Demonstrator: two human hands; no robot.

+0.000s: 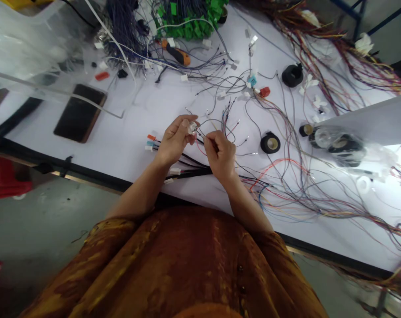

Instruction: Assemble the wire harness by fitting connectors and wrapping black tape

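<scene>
My left hand is closed in a pinch on a small white connector held above the white table. My right hand is closed beside it, its fingertips pinching a thin wire that runs toward the connector. A black-sheathed wire bundle passes under both hands, ending at the left in orange, blue and white plugs. Loose thin wires with bare metal ends fan out just beyond my fingers.
Rolls of black tape lie to the right, near a plastic bag of rolls. A dark phone lies at left. Green connectors, an orange-handled tool and tangled coloured wires cover the far and right areas.
</scene>
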